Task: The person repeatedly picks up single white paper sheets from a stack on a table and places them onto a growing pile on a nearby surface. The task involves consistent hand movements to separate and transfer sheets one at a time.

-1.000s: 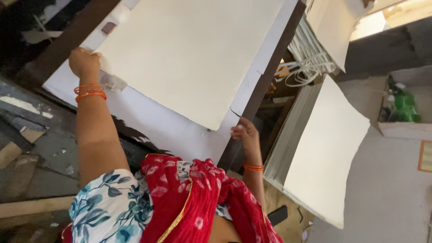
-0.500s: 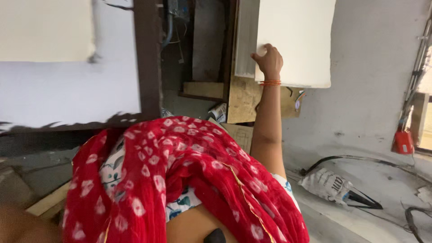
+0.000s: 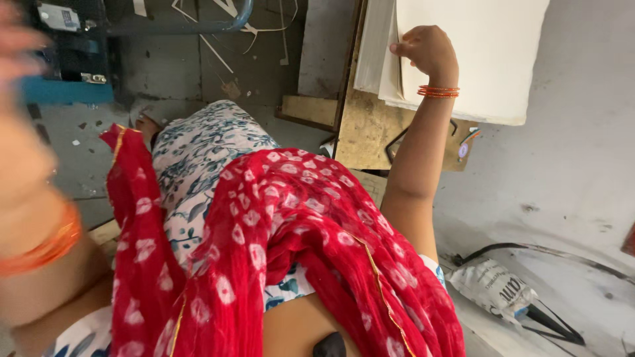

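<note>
My right hand [image 3: 428,49] has its fingers [image 3: 401,48] curled onto the edge of the stack of large cream paper sheets [image 3: 476,53], which lies on a worn wooden board [image 3: 370,129]. My left hand [image 3: 16,39] is a blur at the frame's left edge, so I cannot tell its grip. A red dotted scarf [image 3: 291,238] drapes below.

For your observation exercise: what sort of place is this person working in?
Probably a small paper or printing workshop: a stack of cream sheets under the right hand on a worn wooden board, with paper offcuts on the dusty concrete floor.
</note>
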